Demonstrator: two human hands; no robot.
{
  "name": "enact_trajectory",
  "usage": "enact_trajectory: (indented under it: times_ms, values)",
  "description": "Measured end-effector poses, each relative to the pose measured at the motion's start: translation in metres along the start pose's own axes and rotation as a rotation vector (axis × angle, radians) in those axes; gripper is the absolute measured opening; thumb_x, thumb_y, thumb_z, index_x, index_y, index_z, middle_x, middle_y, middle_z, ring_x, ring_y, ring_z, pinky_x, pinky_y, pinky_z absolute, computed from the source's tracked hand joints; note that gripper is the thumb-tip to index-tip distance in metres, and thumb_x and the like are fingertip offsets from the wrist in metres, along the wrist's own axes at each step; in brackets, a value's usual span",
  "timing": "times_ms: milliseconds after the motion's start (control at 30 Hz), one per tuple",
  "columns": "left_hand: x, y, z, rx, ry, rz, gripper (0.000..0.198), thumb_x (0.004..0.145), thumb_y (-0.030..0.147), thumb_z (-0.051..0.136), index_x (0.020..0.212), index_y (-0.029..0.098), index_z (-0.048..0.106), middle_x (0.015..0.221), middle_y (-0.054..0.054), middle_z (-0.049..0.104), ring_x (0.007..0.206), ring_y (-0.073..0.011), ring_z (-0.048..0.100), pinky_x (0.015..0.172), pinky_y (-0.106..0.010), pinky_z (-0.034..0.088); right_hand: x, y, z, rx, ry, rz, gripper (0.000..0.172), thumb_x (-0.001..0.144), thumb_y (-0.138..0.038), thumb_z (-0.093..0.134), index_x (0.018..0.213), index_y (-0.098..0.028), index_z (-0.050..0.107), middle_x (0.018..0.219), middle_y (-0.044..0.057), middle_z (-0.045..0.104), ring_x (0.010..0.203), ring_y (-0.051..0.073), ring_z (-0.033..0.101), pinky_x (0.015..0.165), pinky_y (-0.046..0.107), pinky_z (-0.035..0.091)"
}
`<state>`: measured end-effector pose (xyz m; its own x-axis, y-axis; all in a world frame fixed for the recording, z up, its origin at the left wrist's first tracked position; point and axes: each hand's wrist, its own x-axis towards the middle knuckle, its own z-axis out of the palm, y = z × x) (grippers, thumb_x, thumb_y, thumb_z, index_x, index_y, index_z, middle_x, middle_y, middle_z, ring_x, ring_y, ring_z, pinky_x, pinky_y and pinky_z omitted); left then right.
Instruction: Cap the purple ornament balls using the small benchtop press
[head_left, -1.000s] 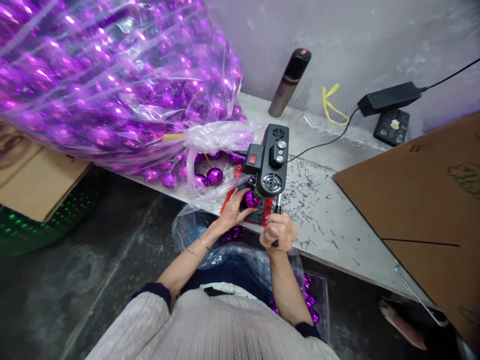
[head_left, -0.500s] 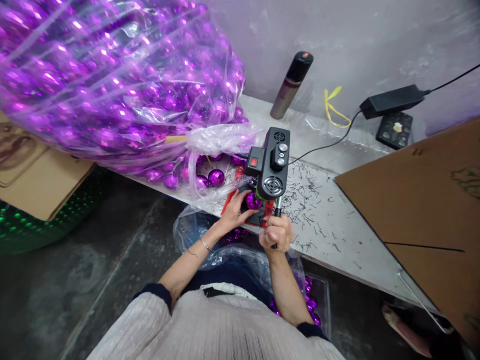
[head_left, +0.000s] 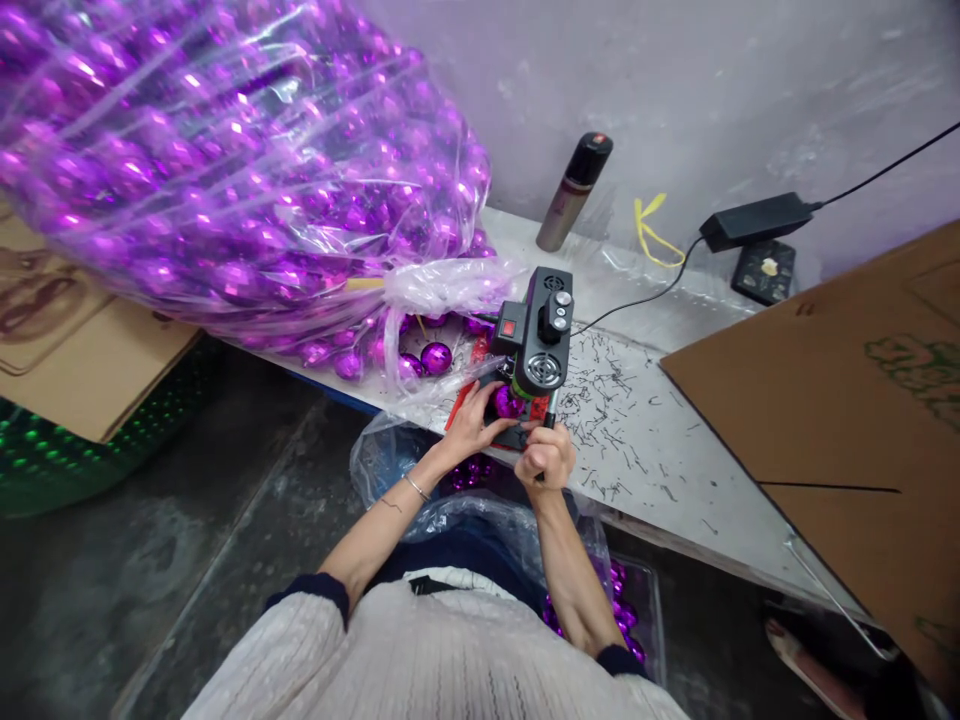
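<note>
A small black benchtop machine (head_left: 541, 330) with a red switch stands on a red base at the table's front edge. Under its head sits a shiny purple ball (head_left: 508, 402). My left hand (head_left: 471, 423) holds that ball in place with its fingers curled round it. My right hand (head_left: 546, 457) is a fist wrapped round the machine's lever handle (head_left: 551, 409), just right of the ball.
A huge clear plastic bag of purple balls (head_left: 225, 170) lies on the table's left part. Loose balls (head_left: 435, 356) spill near its mouth. A spray can (head_left: 573, 190), a power adapter (head_left: 756, 220), cardboard sheets (head_left: 840, 400) and black shavings (head_left: 615, 400) share the table. Another bag of balls (head_left: 480, 500) sits by my lap.
My right hand has brought the lever handle down toward the machine's base. My left hand stays on the ball. The view has shifted slightly.
</note>
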<state>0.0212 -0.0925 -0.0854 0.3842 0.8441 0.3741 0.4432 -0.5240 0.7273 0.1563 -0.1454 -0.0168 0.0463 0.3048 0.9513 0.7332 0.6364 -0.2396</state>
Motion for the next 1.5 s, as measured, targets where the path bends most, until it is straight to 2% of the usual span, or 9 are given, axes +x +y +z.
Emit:
enact_trajectory:
  times_ms: [300,467,567,733,867,1033,1167,1333,1500]
  values:
    - [-0.011,0.011,-0.005,-0.041,0.085,0.009,0.071,0.093,0.048,0.069,0.15,0.019,0.039,0.141,-0.017,0.064,0.135,-0.0302,0.061,0.118,-0.054,0.045,0.063,-0.024,-0.014,-0.042,0.007,0.26,0.028,0.098,-0.016,0.045,0.072,-0.023,0.05,0.064,-0.001,0.056,0.057,0.013,0.054,0.056,0.029,0.041]
    - [-0.057,0.023,-0.025,0.068,0.002,0.1,0.075,0.09,0.048,0.071,0.153,0.022,0.04,0.154,-0.022,0.05,0.146,-0.0351,0.049,0.12,-0.061,0.039,0.057,-0.024,-0.015,-0.019,-0.031,0.2,0.026,0.094,-0.011,0.048,0.071,-0.022,0.05,0.063,-0.002,0.056,0.059,0.013,0.055,0.057,0.028,0.041]
    - [-0.063,0.029,-0.04,0.098,-0.046,0.106,0.08,0.088,0.052,0.072,0.155,0.021,0.04,0.159,-0.024,0.042,0.149,-0.0375,0.044,0.119,-0.062,0.039,0.05,-0.023,-0.015,-0.03,-0.04,0.181,0.026,0.094,-0.011,0.048,0.071,-0.022,0.05,0.063,-0.002,0.056,0.059,0.013,0.055,0.057,0.028,0.041]
    - [-0.012,0.022,-0.069,0.086,0.045,0.129,0.051,0.103,0.047,0.047,0.147,0.022,0.052,0.147,-0.015,0.06,0.144,-0.031,0.05,0.12,-0.055,0.038,0.052,-0.025,-0.015,-0.062,-0.05,0.152,0.026,0.094,-0.01,0.047,0.072,-0.022,0.048,0.064,-0.002,0.056,0.059,0.012,0.054,0.056,0.026,0.041]
    - [0.04,-0.002,-0.089,0.35,0.241,-0.189,0.049,0.099,0.045,0.055,0.137,0.014,0.06,0.135,-0.02,0.067,0.128,-0.0346,0.061,0.112,-0.052,0.045,0.055,-0.026,-0.016,-0.057,-0.066,0.137,0.025,0.095,-0.01,0.047,0.073,-0.023,0.047,0.064,-0.002,0.056,0.058,0.011,0.053,0.056,0.026,0.04]
    - [0.073,-0.022,-0.099,0.498,-0.025,-0.397,0.047,0.086,0.038,0.075,0.121,0.008,0.065,0.105,-0.022,0.074,0.11,-0.04,0.069,0.103,-0.055,0.049,0.054,-0.025,-0.015,-0.046,-0.061,0.133,0.025,0.095,-0.01,0.047,0.074,-0.023,0.047,0.064,-0.003,0.056,0.058,0.011,0.053,0.056,0.026,0.04]
    - [0.068,-0.012,-0.094,0.05,0.071,-0.384,0.058,0.087,0.047,0.074,0.132,0.016,0.055,0.122,-0.017,0.072,0.115,-0.0325,0.069,0.103,-0.048,0.053,0.054,-0.025,-0.016,-0.037,-0.065,0.136,0.025,0.095,-0.01,0.047,0.073,-0.023,0.048,0.065,-0.002,0.057,0.059,0.012,0.054,0.057,0.026,0.041]
    - [0.027,0.016,-0.06,-0.64,0.081,-0.38,0.073,0.093,0.061,0.061,0.15,0.022,0.039,0.137,-0.014,0.067,0.119,-0.0263,0.07,0.103,-0.044,0.057,0.063,-0.026,-0.017,-0.038,-0.041,0.207,0.027,0.096,-0.013,0.048,0.071,-0.022,0.049,0.062,-0.002,0.055,0.057,0.012,0.054,0.056,0.027,0.039]
    - [-0.007,0.024,-0.027,-0.514,0.149,-0.401,0.073,0.089,0.066,0.065,0.142,0.018,0.054,0.147,-0.015,0.06,0.139,-0.0314,0.055,0.121,-0.048,0.04,0.07,-0.025,-0.015,-0.053,-0.022,0.217,0.027,0.097,-0.015,0.047,0.071,-0.022,0.048,0.062,-0.002,0.054,0.056,0.011,0.051,0.055,0.027,0.037]
